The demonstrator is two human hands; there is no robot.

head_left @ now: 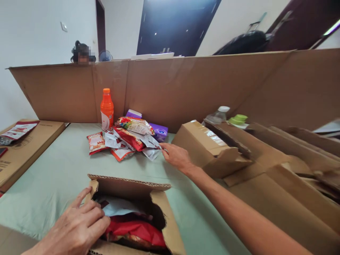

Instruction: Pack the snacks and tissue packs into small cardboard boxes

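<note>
Taking the open cardboard box (127,187) as the clock's centre, the left hand (75,225) lies at nine, fingers bent over its rim and flap; its thumb is hidden, so I cannot tell whether it grips. A red packet (135,230) and a silver-white packet (120,207) lie inside. At twelve, on the cloth-covered tabletop (69,163), is a loose pile of snack packets (130,138), an orange-capped bottle (107,106) standing beyond its left side. The right hand (176,156) reaches its near-right edge, finger and thumb close together at a silver packet (151,141); blur hides whether they pinch it. Judging by this, packing is partly done, with several packets remaining outside and the box unclosed.
</note>
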